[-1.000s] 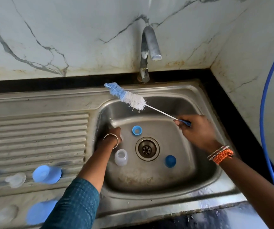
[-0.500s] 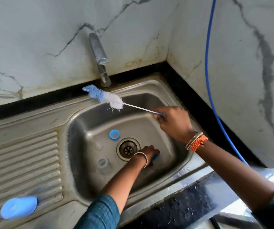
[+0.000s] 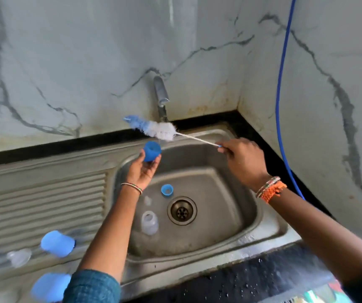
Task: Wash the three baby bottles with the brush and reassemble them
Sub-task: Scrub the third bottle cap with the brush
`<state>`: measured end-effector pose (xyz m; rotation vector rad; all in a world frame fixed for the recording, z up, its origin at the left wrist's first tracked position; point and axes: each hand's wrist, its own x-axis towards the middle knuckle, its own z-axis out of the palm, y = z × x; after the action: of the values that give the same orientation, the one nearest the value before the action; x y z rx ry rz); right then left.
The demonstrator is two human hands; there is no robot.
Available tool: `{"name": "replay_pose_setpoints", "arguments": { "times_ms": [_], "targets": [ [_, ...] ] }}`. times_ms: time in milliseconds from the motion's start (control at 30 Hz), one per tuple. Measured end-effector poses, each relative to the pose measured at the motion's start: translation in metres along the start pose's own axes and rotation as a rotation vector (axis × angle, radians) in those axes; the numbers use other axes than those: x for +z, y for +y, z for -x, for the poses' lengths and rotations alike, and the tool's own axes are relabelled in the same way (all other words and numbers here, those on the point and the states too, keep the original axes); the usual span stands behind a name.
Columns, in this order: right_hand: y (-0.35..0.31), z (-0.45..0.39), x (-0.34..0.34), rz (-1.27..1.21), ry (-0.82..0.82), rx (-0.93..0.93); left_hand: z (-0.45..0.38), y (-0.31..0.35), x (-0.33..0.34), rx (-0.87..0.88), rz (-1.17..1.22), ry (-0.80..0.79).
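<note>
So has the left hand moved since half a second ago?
Yes. The left hand has risen from the sink floor beside the drain and now holds a blue cap near the back rim.

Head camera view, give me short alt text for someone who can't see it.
Over a steel sink, a person's left hand holds a blue bottle cap while the right hand grips a blue and white bottle brush by its handle. A clear bottle and a blue ring lie in the basin near the drain; blurred blue caps sit on the drainboard.

No readable txt, labels or nos. anywhere.
</note>
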<state>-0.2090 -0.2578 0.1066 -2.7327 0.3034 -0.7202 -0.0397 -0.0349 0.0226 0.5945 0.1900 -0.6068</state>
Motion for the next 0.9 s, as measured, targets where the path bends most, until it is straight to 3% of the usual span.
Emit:
{"name": "replay_pose_setpoints", "arguments": {
  "times_ms": [200, 333, 433, 533, 667, 800, 900],
  "targets": [
    [0.002, -0.008, -0.019, -0.234, -0.02, 0.046, 0.032, 0.057, -0.006, 0.25, 0.167, 0.103],
    [0.002, -0.001, -0.027, -0.132, -0.126, -0.026, 0.046, 0.074, -0.002, 0.331, 0.165, 0.075],
    [0.001, 0.0, -0.029, -0.102, -0.157, -0.09, 0.055, 0.077, 0.005, 0.323, 0.019, 0.087],
    [0.002, -0.004, -0.031, -0.023, -0.087, -0.212, 0.058, 0.076, 0.011, 0.295, -0.142, 0.174],
    [0.006, -0.005, -0.04, 0.079, -0.021, -0.326, 0.054, 0.084, 0.009, 0.338, -0.052, 0.218],
    [0.006, -0.002, -0.041, 0.042, -0.132, -0.257, 0.057, 0.083, 0.008, 0.274, -0.221, 0.2],
    [0.007, 0.001, -0.041, -0.03, -0.103, -0.211, 0.059, 0.085, 0.01, 0.332, -0.147, 0.237]
  ]
}}
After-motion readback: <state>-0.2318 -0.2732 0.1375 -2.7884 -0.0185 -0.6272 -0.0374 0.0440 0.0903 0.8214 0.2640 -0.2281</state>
